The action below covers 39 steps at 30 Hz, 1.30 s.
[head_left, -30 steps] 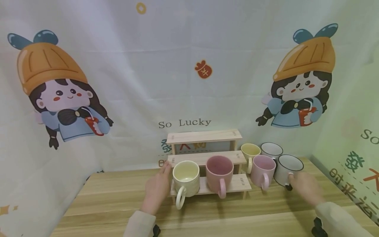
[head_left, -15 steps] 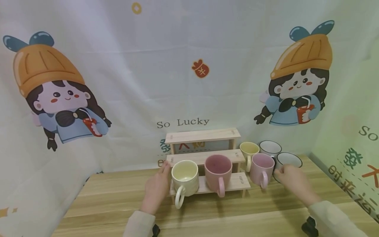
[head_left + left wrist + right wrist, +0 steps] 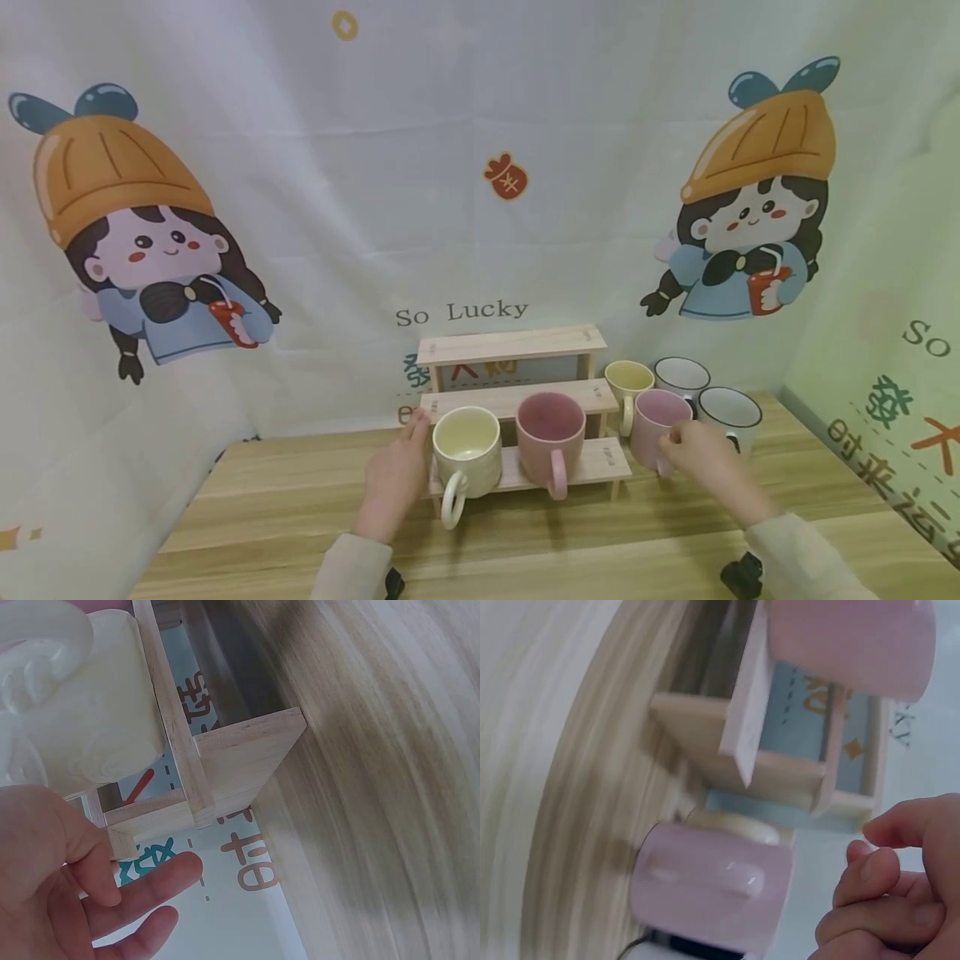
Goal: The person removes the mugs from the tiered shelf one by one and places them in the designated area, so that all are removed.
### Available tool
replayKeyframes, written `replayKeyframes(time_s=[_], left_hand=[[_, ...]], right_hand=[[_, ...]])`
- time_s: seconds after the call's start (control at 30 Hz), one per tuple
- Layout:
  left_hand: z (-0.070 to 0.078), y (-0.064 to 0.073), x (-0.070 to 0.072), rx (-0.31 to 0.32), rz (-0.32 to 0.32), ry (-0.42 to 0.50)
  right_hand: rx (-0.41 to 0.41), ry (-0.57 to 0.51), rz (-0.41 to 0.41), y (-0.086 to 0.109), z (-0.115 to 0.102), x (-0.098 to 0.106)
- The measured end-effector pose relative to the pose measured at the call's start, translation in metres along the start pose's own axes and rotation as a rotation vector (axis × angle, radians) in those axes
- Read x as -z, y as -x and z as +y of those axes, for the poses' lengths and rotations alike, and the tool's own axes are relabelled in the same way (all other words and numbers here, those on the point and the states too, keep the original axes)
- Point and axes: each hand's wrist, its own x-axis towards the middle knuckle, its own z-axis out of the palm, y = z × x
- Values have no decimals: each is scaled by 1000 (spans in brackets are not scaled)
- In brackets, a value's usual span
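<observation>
My left hand (image 3: pixel 395 479) touches the left end of the three-step wooden stand (image 3: pixel 517 398), its fingers extended in the left wrist view. A cream mug (image 3: pixel 467 446) and a larger pink mug (image 3: pixel 550 437) stand upright on the bottom step, handles towards me. My right hand (image 3: pixel 708 462) is over the handle side of a lilac mug (image 3: pixel 647 433) on the table. In the right wrist view its fingers (image 3: pixel 874 874) are loosely bent, hold nothing, and appear apart from that mug.
Behind the lilac mug are a yellow mug (image 3: pixel 628 380) and a white black-rimmed mug (image 3: pixel 681 377). Another white black-rimmed mug (image 3: pixel 729 408) stands to its right, partly behind my right hand. A printed cloth (image 3: pixel 480 208) hangs behind the wooden table (image 3: pixel 285 508).
My right hand has moved left, from the front white mug's handle to the lilac mug. The left hand stays at the stand. The head view has shifted slightly.
</observation>
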Motion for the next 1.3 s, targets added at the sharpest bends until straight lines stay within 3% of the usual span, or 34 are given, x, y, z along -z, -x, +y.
replayKeyframes(time_s=[0.17,0.53,0.7,0.9,1.3], left_hand=[[0,0,0,2,1,3],[-1,1,-1,-7,19,12],[-1,1,-2,-17,33,16],[-1,0,-3,-17,35,19],[-2,-1,-4,-11,30,31]], right_hand=[[18,49,22,5,-18,-4],[39,-35,45,10,-40,-13],[119,-63,85,12,-52,-19],[188,-23,140,19,-69,-25],[200,-36,156,25,-103,-46]])
